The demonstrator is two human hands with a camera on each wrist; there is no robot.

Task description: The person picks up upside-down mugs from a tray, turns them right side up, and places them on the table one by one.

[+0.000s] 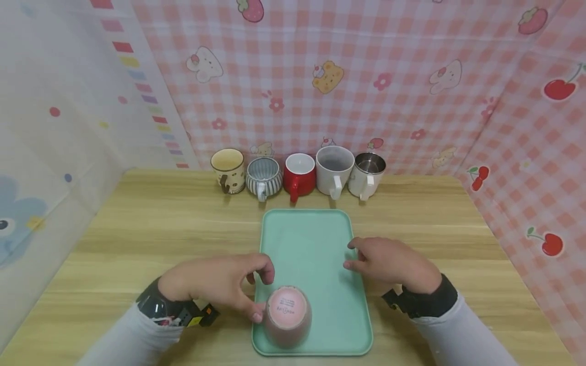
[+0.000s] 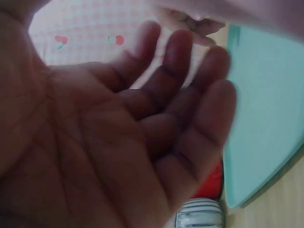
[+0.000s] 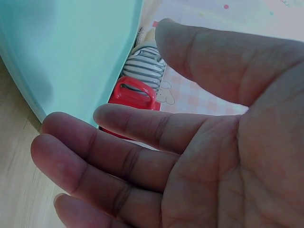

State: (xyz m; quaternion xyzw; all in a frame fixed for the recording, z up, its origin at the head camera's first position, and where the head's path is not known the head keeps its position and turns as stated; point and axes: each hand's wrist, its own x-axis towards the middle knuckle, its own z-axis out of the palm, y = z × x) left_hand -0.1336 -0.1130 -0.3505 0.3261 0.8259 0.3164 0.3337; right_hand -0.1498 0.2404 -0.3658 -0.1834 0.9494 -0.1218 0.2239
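An upside-down pink cup (image 1: 287, 317) stands on the front left of a mint green tray (image 1: 316, 264), its base with printed letters facing up. My left hand (image 1: 220, 282) is just left of it, thumb tip right at the cup's side and fingers loosely bent over the tray's left edge. In the left wrist view, that palm (image 2: 95, 137) holds nothing. Over the tray's right edge hovers my right hand (image 1: 389, 262), thumb and index finger apart. Its relaxed fingers (image 3: 128, 156) show nothing between them in the right wrist view.
Behind the tray, mugs line the back of the wooden table (image 1: 174, 229): a cream spotted one (image 1: 229, 170), a grey striped one (image 1: 264, 178), a red one (image 1: 299, 177), a light grey one (image 1: 334, 170) and a white one with metal interior (image 1: 367, 175). Patterned cloth (image 1: 293, 101) hangs behind.
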